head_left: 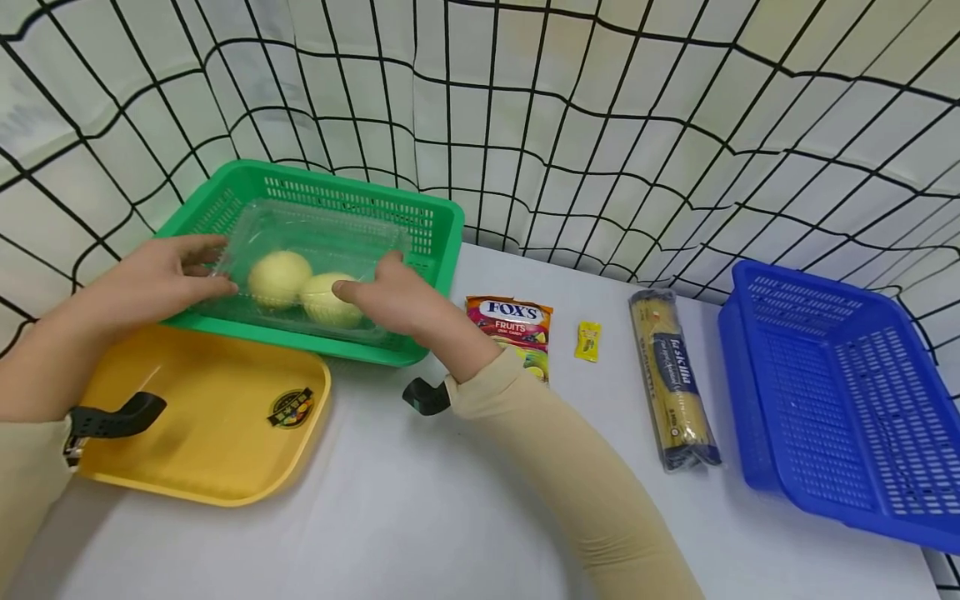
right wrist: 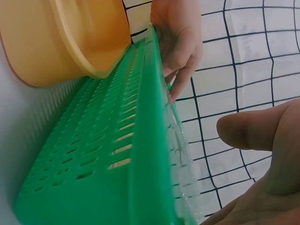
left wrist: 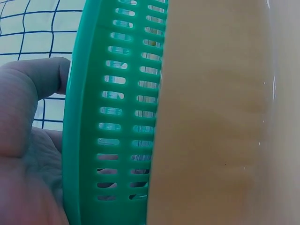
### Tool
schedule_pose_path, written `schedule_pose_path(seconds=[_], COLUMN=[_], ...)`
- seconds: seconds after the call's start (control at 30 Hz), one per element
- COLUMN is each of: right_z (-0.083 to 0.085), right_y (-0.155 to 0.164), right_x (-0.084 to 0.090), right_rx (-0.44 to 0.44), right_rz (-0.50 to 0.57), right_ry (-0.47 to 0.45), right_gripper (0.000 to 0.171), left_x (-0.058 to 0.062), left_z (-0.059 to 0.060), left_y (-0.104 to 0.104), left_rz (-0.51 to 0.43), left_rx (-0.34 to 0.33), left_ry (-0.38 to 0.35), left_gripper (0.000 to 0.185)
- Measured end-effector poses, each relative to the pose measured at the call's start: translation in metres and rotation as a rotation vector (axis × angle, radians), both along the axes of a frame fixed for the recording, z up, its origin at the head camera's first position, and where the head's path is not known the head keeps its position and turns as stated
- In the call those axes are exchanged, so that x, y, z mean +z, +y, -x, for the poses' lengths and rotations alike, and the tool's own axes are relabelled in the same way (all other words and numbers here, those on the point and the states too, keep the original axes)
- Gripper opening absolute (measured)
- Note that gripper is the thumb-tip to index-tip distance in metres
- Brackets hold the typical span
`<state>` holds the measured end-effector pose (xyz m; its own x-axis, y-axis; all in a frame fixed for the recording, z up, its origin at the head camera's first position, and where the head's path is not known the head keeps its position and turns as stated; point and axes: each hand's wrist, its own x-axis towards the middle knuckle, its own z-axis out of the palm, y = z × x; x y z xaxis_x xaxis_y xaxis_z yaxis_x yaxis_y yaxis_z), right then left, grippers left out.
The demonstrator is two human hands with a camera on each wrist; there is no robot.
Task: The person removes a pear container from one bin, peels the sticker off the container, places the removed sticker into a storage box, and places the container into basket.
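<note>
A clear plastic box (head_left: 322,225) sits in the green basket (head_left: 442,275); two round, pale yellow things (head_left: 279,279) show through it. My left hand (head_left: 168,271) grips the left end of the box, thumb on the near side. Part of that hand (left wrist: 23,108) shows behind the basket's rim in the left wrist view. My right hand (head_left: 405,304) is at the box's right end, its thumb stretched out over the lid. In the right wrist view, this thumb (right wrist: 248,129) stands apart from the box, while the fingertips are hidden beyond its edge.
A yellow tray (head_left: 202,417) stands before the green basket. Right of my right forearm lie a Fox's candy bag (head_left: 510,321), a small yellow packet (head_left: 588,342) and a spaghetti pack (head_left: 671,375). A blue basket (head_left: 817,400) stands far right. Black wire mesh (head_left: 540,108) borders the table.
</note>
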<state>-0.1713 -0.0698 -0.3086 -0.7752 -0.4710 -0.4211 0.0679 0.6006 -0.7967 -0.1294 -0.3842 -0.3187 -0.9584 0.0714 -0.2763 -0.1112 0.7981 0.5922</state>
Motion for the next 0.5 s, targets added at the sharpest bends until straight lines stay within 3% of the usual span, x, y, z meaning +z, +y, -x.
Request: schedule_pose_path(seconds=[0.33,0.5], right_z=[-0.009,-0.014], right_y=[0.004,0.007], right_x=[0.005,0.007], right_rx=[0.009,0.039], right_rz=[0.038,0.044], right_ry=[0.035,0.091], right_gripper=[0.100,0.096], left_x=[0.001,0.006], left_z=[0.002,0.000], left_y=[0.001,0.006], left_rz=[-0.025,-0.001], left_rx=[0.004,0.007], left_ry=[0.002,0.044], left_gripper=[0.088,0.086])
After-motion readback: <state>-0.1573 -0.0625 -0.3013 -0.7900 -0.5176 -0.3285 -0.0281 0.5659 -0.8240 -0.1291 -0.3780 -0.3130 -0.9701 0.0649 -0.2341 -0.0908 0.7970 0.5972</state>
